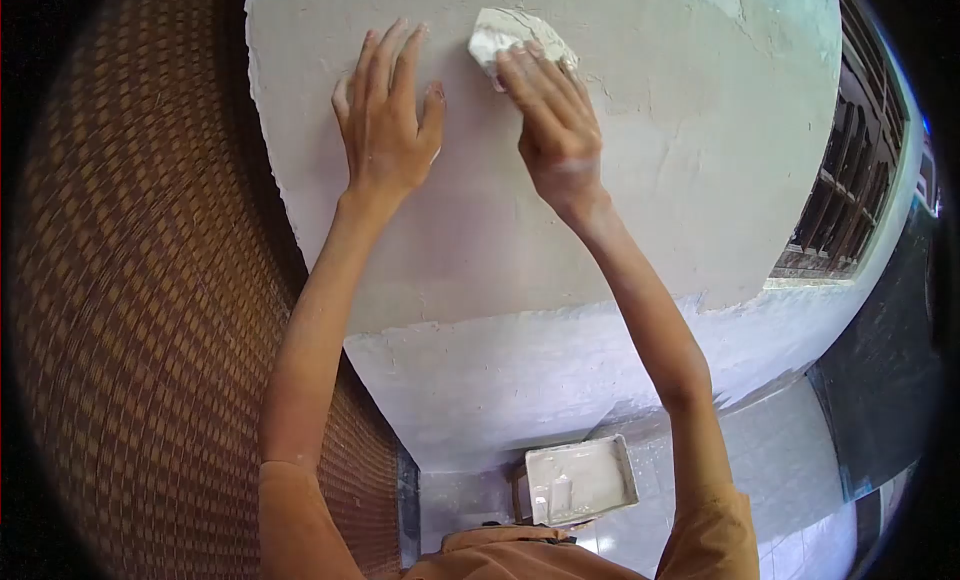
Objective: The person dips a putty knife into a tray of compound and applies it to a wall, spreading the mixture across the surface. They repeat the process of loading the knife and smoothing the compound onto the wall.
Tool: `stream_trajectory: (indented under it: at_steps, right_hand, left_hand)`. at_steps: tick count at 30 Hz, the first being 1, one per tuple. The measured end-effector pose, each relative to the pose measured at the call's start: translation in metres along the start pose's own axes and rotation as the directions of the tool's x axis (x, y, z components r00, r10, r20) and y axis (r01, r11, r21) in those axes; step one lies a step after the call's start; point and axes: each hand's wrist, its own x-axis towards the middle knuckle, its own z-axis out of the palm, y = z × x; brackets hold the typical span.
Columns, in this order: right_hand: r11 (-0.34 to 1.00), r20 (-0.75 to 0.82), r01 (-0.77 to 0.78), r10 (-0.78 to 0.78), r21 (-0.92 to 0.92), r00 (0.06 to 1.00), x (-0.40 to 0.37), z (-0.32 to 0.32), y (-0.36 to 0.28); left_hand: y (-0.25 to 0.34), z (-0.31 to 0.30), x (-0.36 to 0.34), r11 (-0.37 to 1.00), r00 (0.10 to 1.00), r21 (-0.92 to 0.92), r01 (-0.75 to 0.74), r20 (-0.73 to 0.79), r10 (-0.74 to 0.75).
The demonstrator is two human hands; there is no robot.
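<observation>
My right hand (553, 120) presses a flat white piece (507, 32), caked in wet plaster, against the upper wall. Its fingers lie over the lower right part of that piece and hide some of it; I cannot tell what kind of tool it is. To the left, my left hand (386, 120) rests on the wall with fingers spread and nothing in it. White smears show on its fingertips. The wall (480, 220) carries a smooth greyish coat with a ragged lower edge, and a whiter surface shows below that edge.
A rectangular tray (632, 480) of white plaster stands on the tiled floor (770, 460) below. Woven brown matting (150, 280) borders the wall on the left. A window with a dark grille (850, 180) is at the right, above a dark panel (875, 350).
</observation>
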Motion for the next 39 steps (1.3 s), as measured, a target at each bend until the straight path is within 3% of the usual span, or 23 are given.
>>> stream_trajectory:
  at_steps: [1, 6, 16, 18, 21, 22, 23, 25, 27, 28, 29, 32, 34, 35, 37, 39]
  right_hand:
    - [0.994, 0.102, 0.062, -0.053, -0.088, 0.993, -0.002, 0.004, 0.002]
    - [0.979, 0.193, 0.088, -0.051, -0.184, 0.980, -0.015, 0.022, 0.010]
    - [0.984, 0.292, -0.004, 0.057, -0.179, 0.955, -0.033, 0.009, 0.001]
    - [0.983, 0.382, -0.037, 0.104, -0.177, 0.918, -0.037, -0.002, -0.006]
    - [0.990, 0.398, 0.077, -0.025, -0.115, 0.917, -0.042, -0.025, -0.017]
    - [0.982, 0.286, 0.156, -0.121, -0.104, 0.951, -0.036, -0.034, -0.016]
    - [0.981, 0.284, 0.163, -0.127, -0.108, 0.950, -0.027, -0.040, -0.014]
    - [0.989, 0.017, -0.125, 0.124, 0.073, 0.992, -0.011, -0.047, -0.010]
    - [0.825, -0.084, -0.478, 0.522, 0.303, 0.849, 0.020, -0.040, -0.002]
    - [0.729, -0.062, -0.588, 0.644, 0.349, 0.762, 0.036, -0.040, 0.001]
    - [0.748, -0.050, -0.559, 0.613, 0.358, 0.788, 0.045, -0.037, 0.010]
    - [0.669, -0.025, -0.644, 0.700, 0.371, 0.714, 0.055, -0.015, 0.032]
    - [0.745, -0.095, -0.616, 0.653, 0.256, 0.751, 0.050, -0.010, 0.050]
    - [0.748, -0.129, -0.609, 0.653, 0.262, 0.746, 0.048, -0.015, 0.062]
    - [0.686, -0.234, -0.651, 0.725, 0.325, 0.648, 0.052, -0.029, 0.064]
    - [0.736, -0.297, -0.578, 0.674, 0.353, 0.676, 0.055, -0.030, 0.062]
  left_hand:
    - [-0.003, 0.003, 0.003, 0.999, 0.999, 0.039, -0.022, -0.036, 0.023]
    - [-0.016, 0.020, 0.005, 0.993, 0.997, 0.115, -0.035, -0.063, 0.043]
    - [-0.022, 0.024, 0.001, 0.979, 0.995, 0.190, -0.068, -0.060, 0.081]
    - [-0.023, 0.024, 0.001, 0.984, 0.997, 0.172, -0.052, -0.047, 0.061]
    - [-0.022, 0.022, 0.001, 0.989, 0.997, 0.141, -0.051, -0.052, 0.058]
    - [-0.021, 0.021, 0.002, 0.989, 0.995, 0.134, -0.060, -0.070, 0.070]
    - [-0.021, 0.020, 0.004, 0.989, 0.994, 0.132, -0.060, -0.078, 0.071]
    - [-0.020, 0.019, 0.006, 0.990, 0.995, 0.131, -0.043, -0.079, 0.053]
    - [-0.020, 0.021, 0.011, 0.990, 0.993, 0.138, -0.040, -0.107, 0.055]
    - [-0.020, 0.022, 0.013, 0.989, 0.990, 0.147, -0.030, -0.130, 0.050]
    - [-0.020, 0.024, 0.014, 0.989, 0.990, 0.147, -0.032, -0.129, 0.051]
    - [-0.020, 0.028, 0.014, 0.991, 0.989, 0.124, -0.044, -0.136, 0.061]
    - [-0.020, 0.028, 0.013, 0.986, 0.993, 0.164, -0.019, -0.115, 0.039]
    - [-0.020, 0.029, 0.014, 0.986, 0.992, 0.167, -0.021, -0.116, 0.041]
    - [-0.020, 0.030, 0.013, 0.990, 0.991, 0.140, -0.025, -0.125, 0.043]
    - [-0.021, 0.029, 0.012, 0.989, 0.992, 0.144, -0.022, -0.122, 0.040]
